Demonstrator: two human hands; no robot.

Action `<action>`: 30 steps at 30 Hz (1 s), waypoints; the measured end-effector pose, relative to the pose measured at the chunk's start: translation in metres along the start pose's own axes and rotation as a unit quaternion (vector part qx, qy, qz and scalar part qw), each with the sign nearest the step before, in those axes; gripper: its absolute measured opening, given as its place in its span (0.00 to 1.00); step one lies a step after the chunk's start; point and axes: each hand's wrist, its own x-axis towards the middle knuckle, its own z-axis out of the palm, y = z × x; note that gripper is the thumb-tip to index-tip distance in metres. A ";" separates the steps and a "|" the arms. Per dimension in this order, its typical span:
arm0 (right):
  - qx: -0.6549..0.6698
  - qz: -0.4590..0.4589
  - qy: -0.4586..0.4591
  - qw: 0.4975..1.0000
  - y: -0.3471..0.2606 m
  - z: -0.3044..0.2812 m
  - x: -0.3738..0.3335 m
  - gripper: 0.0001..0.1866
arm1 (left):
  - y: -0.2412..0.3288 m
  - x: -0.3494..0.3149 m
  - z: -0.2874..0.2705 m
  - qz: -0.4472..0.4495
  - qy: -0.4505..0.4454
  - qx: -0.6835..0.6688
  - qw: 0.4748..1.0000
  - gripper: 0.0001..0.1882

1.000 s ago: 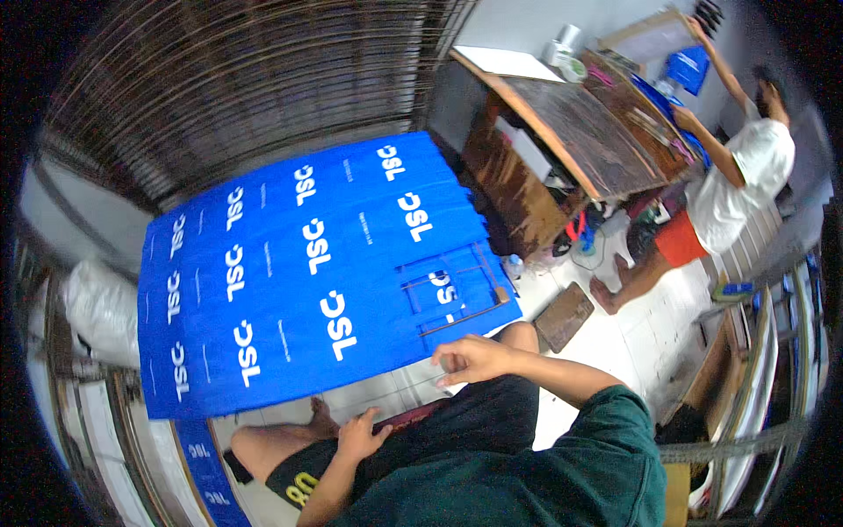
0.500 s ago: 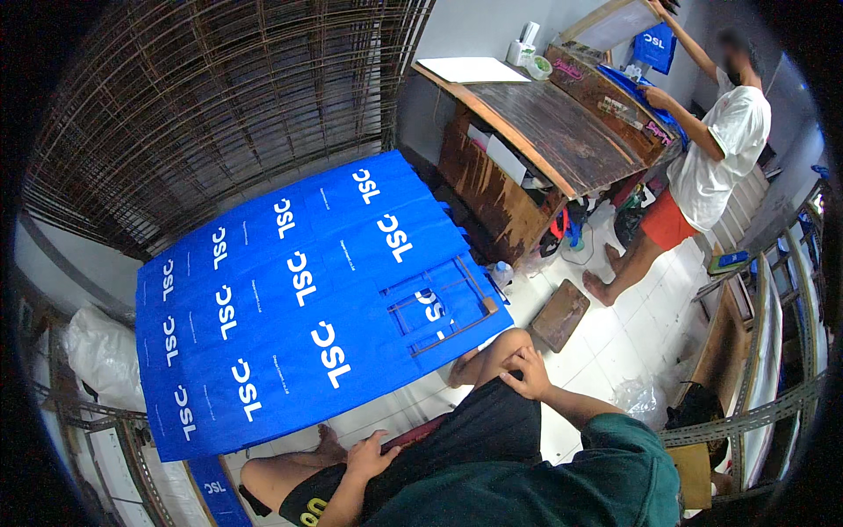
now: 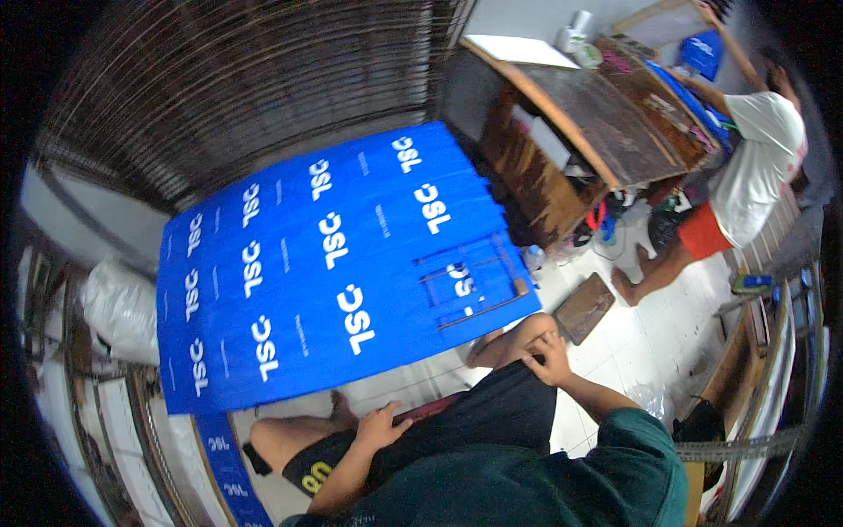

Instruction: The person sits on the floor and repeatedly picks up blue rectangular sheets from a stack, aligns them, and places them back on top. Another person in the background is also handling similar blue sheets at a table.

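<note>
My left hand rests on my lap over the black shorts, fingers apart and holding nothing. On my bent right knee lies my right hand; its fingers are loosely curled, with a gap by the thumb and nothing seen in them. In front of me, blue printed sheets with white lettering cover a wide surface. A thin dark rectangular frame with a small brown block lies at their right end. Neither hand touches the sheets or the frame.
A person in a white shirt stands at a worn wooden workbench, far right. Wire racks rise behind the sheets. A brown board lies on the tiled floor. A white plastic bundle sits at left; metal shelving stands at right.
My view has shifted, so the scene sits further right. My hands stay on my lap and knee, the right fingers slightly more curled. The person at the bench leans further over it.
</note>
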 end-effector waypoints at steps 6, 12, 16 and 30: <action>-0.022 -0.027 0.014 0.999 0.006 0.009 -0.002 0.14 | -0.020 0.009 0.015 -0.025 0.006 -0.029 0.999 0.32; -0.025 -0.011 0.007 1.000 0.008 0.008 -0.008 0.13 | -0.030 0.010 0.028 0.004 0.016 -0.014 1.000 0.32; -0.008 0.015 0.009 1.000 0.005 0.012 -0.002 0.10 | -0.034 0.020 0.026 0.019 0.062 -0.018 0.998 0.32; 0.009 -0.009 0.017 1.000 0.002 0.014 0.000 0.10 | -0.040 0.023 0.035 0.006 0.075 -0.041 0.996 0.31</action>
